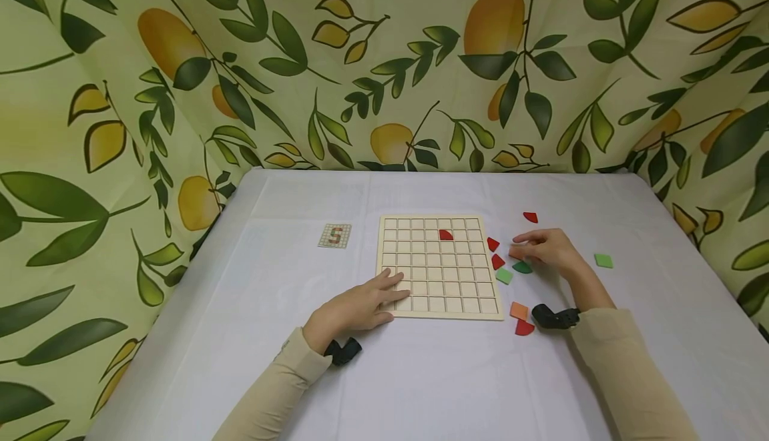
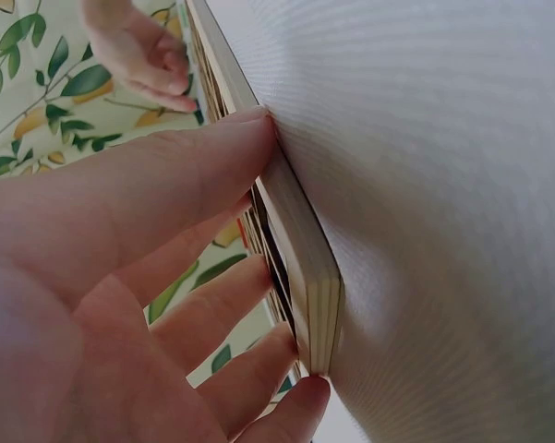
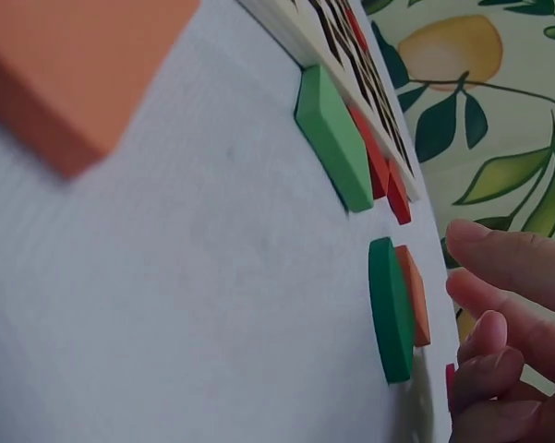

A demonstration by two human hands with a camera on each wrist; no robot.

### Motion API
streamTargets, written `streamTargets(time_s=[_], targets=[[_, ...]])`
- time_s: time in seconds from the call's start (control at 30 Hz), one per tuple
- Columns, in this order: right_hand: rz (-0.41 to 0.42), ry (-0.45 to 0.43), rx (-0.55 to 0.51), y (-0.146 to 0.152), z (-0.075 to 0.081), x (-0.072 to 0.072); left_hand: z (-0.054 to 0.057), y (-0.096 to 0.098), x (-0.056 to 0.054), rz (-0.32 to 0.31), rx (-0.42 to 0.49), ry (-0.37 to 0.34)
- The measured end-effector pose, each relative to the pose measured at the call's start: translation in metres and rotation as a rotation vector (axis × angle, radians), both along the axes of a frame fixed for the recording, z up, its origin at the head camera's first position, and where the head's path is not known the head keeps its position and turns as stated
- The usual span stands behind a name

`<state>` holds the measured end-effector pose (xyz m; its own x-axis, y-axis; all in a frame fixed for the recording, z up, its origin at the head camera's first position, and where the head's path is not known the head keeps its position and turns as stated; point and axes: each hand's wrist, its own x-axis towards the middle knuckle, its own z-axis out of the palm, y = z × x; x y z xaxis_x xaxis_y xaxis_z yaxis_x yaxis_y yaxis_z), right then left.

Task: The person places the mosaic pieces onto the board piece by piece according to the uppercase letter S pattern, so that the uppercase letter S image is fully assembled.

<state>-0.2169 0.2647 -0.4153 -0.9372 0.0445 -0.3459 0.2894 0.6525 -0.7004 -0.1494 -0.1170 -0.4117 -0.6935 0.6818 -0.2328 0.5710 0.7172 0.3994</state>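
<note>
The left hand (image 1: 363, 301) lies over the near left corner of the gridded board (image 1: 435, 316) on the worktop (image 1: 420, 381), hiding several squares; its grip is spread, fingers on the grid and thumb against the edge. The right hand (image 1: 548, 251) is just right of the board, thumb and fingertips apart, over an orange tile (image 1: 515, 253) that its fingers partly cover; in the right wrist view this tile lies beyond a dark green piece (image 3: 392, 312), and the grip looks loosely bent with nothing held.

One red piece (image 1: 446, 235) sits in a square towards the board's far side. Two more red pieces (image 1: 498, 261) and a light green tile (image 1: 504, 276) lie along the right edge. Nearer, another orange tile (image 1: 519, 310) touches a red wedge (image 1: 525, 327).

Left of the board, a small card (image 1: 334, 235) bears a red and green figure reading as "S"; its finer print is too small to tell. Both sleeves (image 1: 627, 367) are cut off.
</note>
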Motion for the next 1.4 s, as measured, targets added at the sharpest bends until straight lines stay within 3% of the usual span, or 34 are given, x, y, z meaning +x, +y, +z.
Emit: streamTargets(time_s=[0.8, 1.4], targets=[[-0.053, -0.021, 0.04, 0.0061, -0.0083, -0.0014, 0.0011, -0.0006, -0.0002, 0.012, -0.001, -0.024], [0.028, 0.056, 0.05, -0.0015, -0.0064, -0.004, 0.0009, 0.0009, 0.0007, 0.007, -0.021, -0.003]])
